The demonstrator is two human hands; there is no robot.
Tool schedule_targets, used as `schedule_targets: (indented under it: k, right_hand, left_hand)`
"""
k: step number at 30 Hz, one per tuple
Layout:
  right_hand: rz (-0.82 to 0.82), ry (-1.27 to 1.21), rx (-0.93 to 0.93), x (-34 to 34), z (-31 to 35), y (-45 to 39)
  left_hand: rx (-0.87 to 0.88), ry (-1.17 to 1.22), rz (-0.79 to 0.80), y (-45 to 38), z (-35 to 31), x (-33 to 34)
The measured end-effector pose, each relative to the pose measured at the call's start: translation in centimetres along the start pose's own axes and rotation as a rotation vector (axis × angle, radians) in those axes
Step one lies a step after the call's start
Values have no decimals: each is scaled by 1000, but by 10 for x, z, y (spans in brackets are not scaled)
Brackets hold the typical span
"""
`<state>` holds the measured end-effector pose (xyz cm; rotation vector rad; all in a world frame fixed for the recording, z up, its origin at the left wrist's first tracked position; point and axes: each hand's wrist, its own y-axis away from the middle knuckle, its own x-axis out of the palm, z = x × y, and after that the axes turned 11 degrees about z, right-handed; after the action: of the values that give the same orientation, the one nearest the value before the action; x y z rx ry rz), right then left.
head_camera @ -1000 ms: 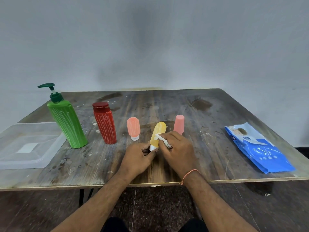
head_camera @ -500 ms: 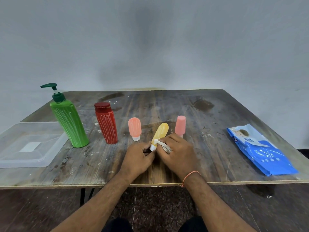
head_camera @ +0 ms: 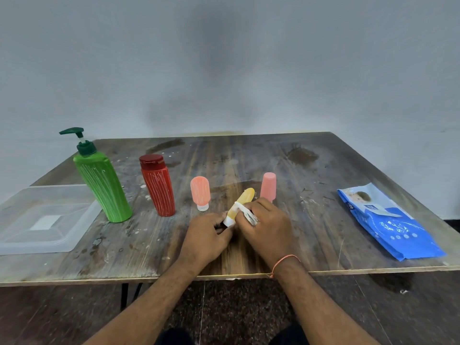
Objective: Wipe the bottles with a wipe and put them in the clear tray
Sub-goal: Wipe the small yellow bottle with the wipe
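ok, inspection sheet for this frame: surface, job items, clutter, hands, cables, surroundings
Surface: worn, stained wooden table.
Job's things: yellow bottle tilted, held in both hands; white wipe against it. Green pump bottle, red bottle, orange bottle and pink bottle upright on the table. Clear tray holds no bottles.
Clutter: blue wipes pack lying flat.
Hands: left hand grips the yellow bottle's cap end; right hand holds the wipe.
Cables: nothing seen.
Surroundings: plain grey wall, dark floor.

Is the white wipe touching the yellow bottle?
Touching. The head view shows the wipe pressed on the yellow bottle by the right hand.
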<state>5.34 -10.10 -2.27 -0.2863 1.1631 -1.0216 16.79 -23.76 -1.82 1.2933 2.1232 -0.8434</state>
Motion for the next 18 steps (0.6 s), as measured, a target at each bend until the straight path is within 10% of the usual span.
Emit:
schedule_targets:
  k: [18]
  right_hand:
    - [47,-35,-92,-4,2,0]
  left_hand:
    - [15,-114,-21,1,-2,1]
